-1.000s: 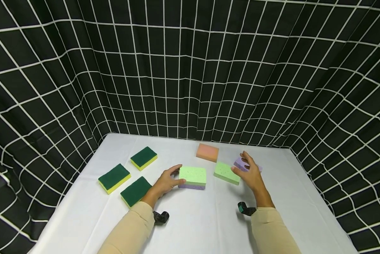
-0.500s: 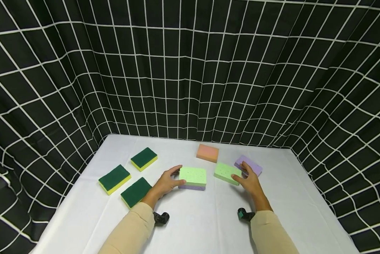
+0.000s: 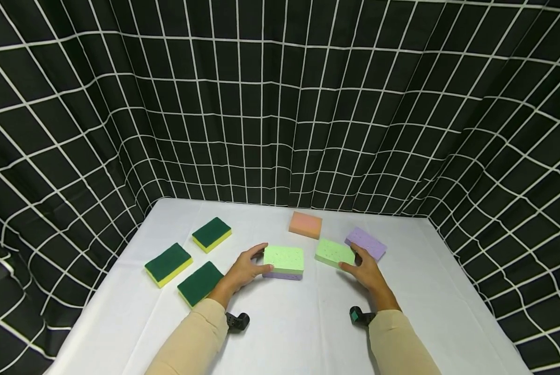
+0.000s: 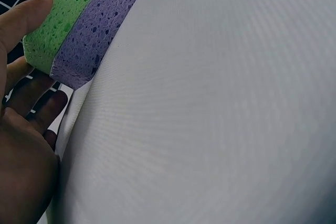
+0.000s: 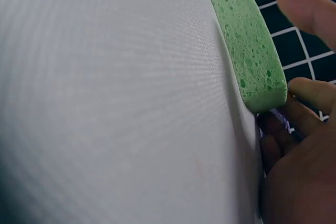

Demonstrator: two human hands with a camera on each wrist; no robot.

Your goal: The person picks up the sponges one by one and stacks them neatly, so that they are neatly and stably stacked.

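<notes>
In the head view a light green sponge (image 3: 283,256) lies squarely on a purple sponge (image 3: 282,276), the two making a stack. At its left end my left hand (image 3: 246,270) holds the green sponge, thumb on the near face and forefinger at the far corner. The left wrist view shows the thumb over the green sponge (image 4: 63,24) above the purple sponge (image 4: 97,30). My right hand (image 3: 370,271) is around the right end of another green sponge (image 3: 332,252) flat on the table. In the right wrist view its thumb stands apart from that sponge (image 5: 249,45), fingers by its end.
Another purple sponge (image 3: 366,244) lies beyond my right hand, and an orange sponge (image 3: 305,225) farther back. On the left are three green-and-yellow scouring sponges, one partly behind my left forearm. A white cloth covers the table (image 3: 289,328); a dark gridded curtain (image 3: 275,104) surrounds it.
My right hand has come down and left from over the purple sponge to the right end of the lone green sponge. My left hand and the stack have stayed put.
</notes>
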